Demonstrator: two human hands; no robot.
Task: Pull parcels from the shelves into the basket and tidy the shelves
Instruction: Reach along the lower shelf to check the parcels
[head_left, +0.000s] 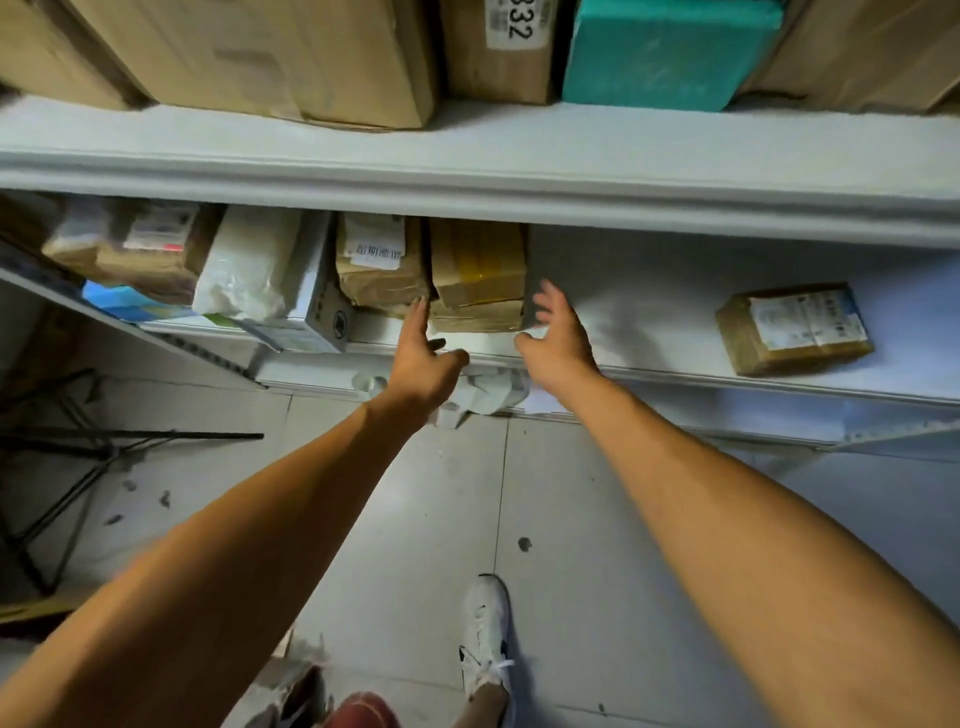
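A brown cardboard parcel with yellow tape (478, 275) stands at the front of the lower white shelf (649, 312). My left hand (423, 348) is at its left front corner, fingertips touching between it and a brown parcel with a white label (379, 265). On the parcel's right side my right hand (558, 338) has its fingers spread, next to a grey flat piece. Neither hand holds anything. A small brown labelled box (792, 327) lies alone further right. No basket is in view.
Left on the lower shelf are a white box (311, 306), a white bag (249, 265), more brown parcels (140, 249) and a blue packet (124, 304). The upper shelf (467, 150) carries big cartons and a teal parcel (670, 52). A black wire stand (78, 457) is on the floor left.
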